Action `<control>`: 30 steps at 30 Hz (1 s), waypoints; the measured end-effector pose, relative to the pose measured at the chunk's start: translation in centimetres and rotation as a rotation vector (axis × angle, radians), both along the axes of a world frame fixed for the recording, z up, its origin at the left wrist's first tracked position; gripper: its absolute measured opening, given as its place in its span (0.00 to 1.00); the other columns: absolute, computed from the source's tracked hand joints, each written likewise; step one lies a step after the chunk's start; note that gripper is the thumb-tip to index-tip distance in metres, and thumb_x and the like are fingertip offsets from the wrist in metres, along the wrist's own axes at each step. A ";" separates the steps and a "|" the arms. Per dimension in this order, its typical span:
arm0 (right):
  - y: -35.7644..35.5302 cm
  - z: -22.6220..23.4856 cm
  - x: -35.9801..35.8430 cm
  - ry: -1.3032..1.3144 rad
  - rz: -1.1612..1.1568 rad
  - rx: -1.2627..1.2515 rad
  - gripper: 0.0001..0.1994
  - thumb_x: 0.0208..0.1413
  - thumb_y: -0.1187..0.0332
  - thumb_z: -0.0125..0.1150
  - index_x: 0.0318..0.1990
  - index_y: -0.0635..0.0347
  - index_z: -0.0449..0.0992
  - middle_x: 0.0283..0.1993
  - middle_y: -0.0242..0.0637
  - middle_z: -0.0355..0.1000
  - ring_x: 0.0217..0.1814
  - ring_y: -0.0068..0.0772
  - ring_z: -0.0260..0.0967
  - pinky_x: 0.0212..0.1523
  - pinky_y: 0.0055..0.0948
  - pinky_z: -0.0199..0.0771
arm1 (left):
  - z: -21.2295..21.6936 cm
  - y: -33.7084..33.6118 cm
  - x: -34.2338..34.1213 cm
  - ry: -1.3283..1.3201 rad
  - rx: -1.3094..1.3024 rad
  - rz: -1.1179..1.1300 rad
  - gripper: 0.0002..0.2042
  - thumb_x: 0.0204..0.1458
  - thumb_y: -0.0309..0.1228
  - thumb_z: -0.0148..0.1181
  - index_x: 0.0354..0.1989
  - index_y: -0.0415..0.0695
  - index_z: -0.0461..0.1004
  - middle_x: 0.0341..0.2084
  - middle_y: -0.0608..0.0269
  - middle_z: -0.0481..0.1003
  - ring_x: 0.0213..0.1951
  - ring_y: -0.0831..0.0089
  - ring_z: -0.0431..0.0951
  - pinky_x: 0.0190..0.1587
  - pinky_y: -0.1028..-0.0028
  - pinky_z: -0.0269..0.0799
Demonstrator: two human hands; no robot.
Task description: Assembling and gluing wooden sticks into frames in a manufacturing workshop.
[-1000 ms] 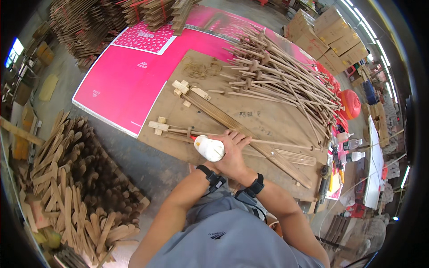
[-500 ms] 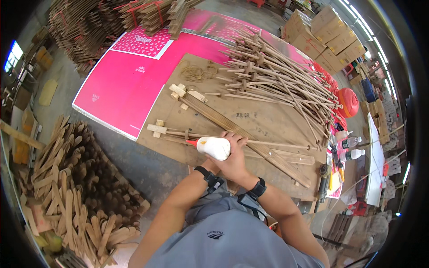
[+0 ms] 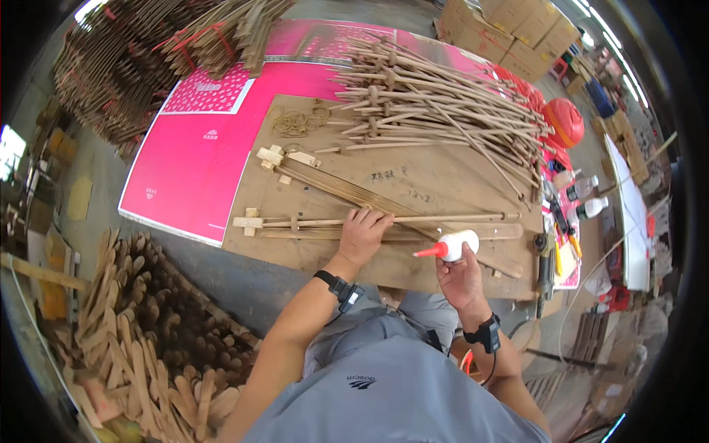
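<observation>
My left hand point(image 3: 363, 235) has its fingers closed over a thin wooden rod point(image 3: 436, 218) lying across the brown board point(image 3: 354, 166). A small wooden collar point(image 3: 294, 223) sits on the rod near its left end, beside a pale wooden cross-shaped block point(image 3: 248, 221). Flat wooden slats lie under and beside the rod. My right hand point(image 3: 461, 279) grips a white squeeze bottle point(image 3: 462, 242) with a red nozzle point(image 3: 430, 251). The bottle is tilted, its nozzle pointing left and slightly down, apart from the rod. Another long slat bundle point(image 3: 354, 193) runs diagonally from a second block point(image 3: 272, 156).
Many rods with collars point(image 3: 443, 103) are piled at the back right. Rubber bands point(image 3: 299, 118) lie on the board. A power tool point(image 3: 545, 258) and clear bottles point(image 3: 583, 188) stand at the right edge. Rounded slats point(image 3: 140, 325) fill a container at lower left; boxes point(image 3: 517, 44) are stacked behind.
My right hand has moved right with the white bottle, away from my left hand, and the nozzle now points lower. My left hand shows fully on the rod. The view has shifted slightly.
</observation>
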State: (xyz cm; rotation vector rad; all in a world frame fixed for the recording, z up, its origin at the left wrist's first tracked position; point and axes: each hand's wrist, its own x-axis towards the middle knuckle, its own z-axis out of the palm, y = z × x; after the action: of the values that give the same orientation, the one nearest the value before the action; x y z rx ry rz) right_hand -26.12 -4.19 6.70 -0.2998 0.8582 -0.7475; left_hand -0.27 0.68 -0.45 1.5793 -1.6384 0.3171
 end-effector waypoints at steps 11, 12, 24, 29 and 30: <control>3.1 -3.6 -2.0 -0.377 -0.145 0.327 0.27 0.65 0.42 0.55 0.43 0.63 0.74 0.33 0.39 0.75 0.33 0.34 0.74 0.36 0.27 0.79 | -0.1 -0.4 -1.0 -0.091 0.042 -0.005 0.09 0.53 0.32 0.68 0.43 0.51 0.84 0.33 0.70 0.77 0.37 0.66 0.76 0.40 0.63 0.68; 3.5 -4.0 -1.7 -0.370 -0.191 0.315 0.27 0.65 0.42 0.55 0.43 0.63 0.74 0.33 0.39 0.75 0.33 0.34 0.74 0.36 0.27 0.79 | -0.1 -0.4 -0.9 -0.111 0.056 -0.010 0.09 0.53 0.32 0.68 0.42 0.51 0.84 0.34 0.69 0.77 0.37 0.65 0.76 0.40 0.62 0.68; 3.2 -5.8 -6.4 -0.465 0.172 0.291 0.44 0.58 0.22 0.38 0.26 0.61 0.77 0.28 0.42 0.75 0.34 0.48 0.76 0.36 0.39 0.78 | -1.0 0.5 0.4 -0.115 0.095 -0.015 0.10 0.53 0.30 0.71 0.44 0.51 0.86 0.34 0.66 0.78 0.39 0.63 0.76 0.44 0.62 0.69; 0.4 -5.4 -13.5 -0.057 -0.058 -0.055 0.41 0.63 0.27 0.37 0.24 0.59 0.74 0.26 0.41 0.74 0.33 0.43 0.76 0.35 0.36 0.78 | -1.0 0.7 0.3 -0.125 0.112 0.006 0.11 0.51 0.30 0.72 0.44 0.52 0.86 0.33 0.69 0.78 0.38 0.64 0.75 0.43 0.63 0.68; -0.3 -5.3 -14.7 -0.057 -0.050 -0.052 0.41 0.63 0.27 0.37 0.24 0.59 0.74 0.26 0.41 0.74 0.33 0.43 0.76 0.35 0.36 0.78 | -0.8 0.8 0.2 -0.124 0.115 0.014 0.11 0.51 0.30 0.72 0.44 0.52 0.86 0.33 0.69 0.78 0.38 0.64 0.75 0.43 0.63 0.68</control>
State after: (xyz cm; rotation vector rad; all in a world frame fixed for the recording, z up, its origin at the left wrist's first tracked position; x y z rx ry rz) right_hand -40.79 -4.50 1.39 -0.3027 0.7952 -0.8220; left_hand -0.02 1.52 -1.28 1.6865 -1.7681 0.3398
